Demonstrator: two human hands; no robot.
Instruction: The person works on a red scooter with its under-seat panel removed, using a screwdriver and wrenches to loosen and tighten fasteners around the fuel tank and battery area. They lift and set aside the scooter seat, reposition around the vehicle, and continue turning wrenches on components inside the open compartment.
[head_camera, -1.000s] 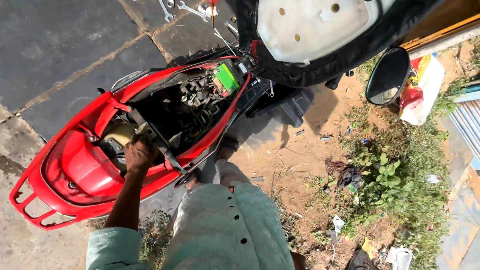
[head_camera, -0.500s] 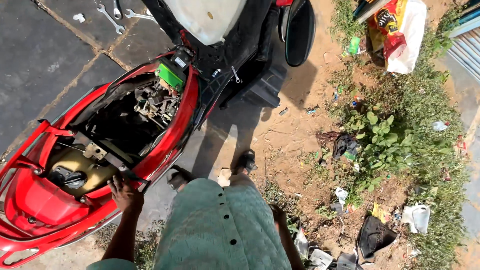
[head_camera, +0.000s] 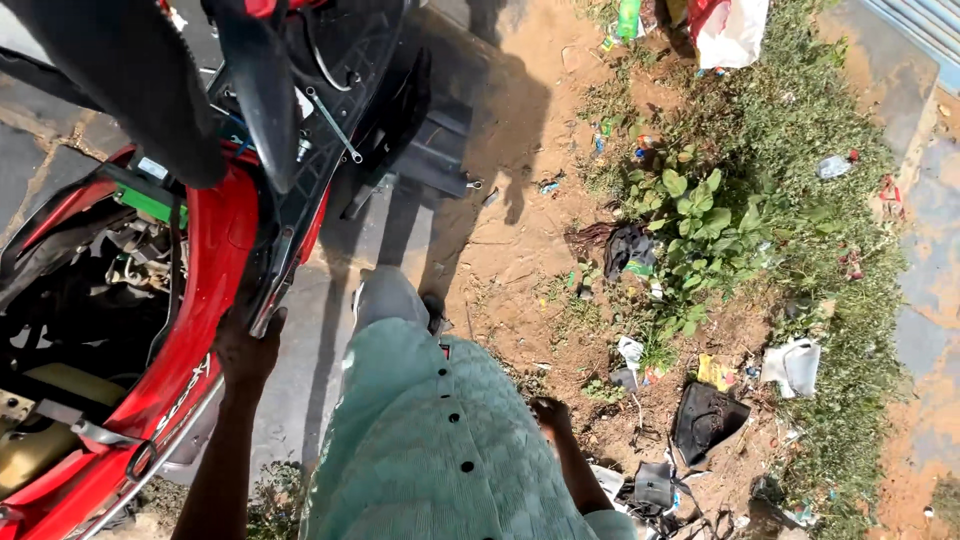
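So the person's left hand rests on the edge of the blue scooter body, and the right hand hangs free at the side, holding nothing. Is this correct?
Not quite: the scooter body is red, not blue, as the head view shows. The rest holds: the left hand rests on its edge beside the open compartment, and the right hand hangs free at the side, holding nothing.

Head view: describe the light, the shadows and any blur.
Head view: hard sunlight from overhead, with the sandy ground bright and nearly washed out; a dark shadow falls beside the scooter onto the pavement and sand; the raised black seat at the top edge is underexposed and soft; the left hand on the scooter's rim and the right hand are fairly sharp; the edges bend a little from the wide lens.
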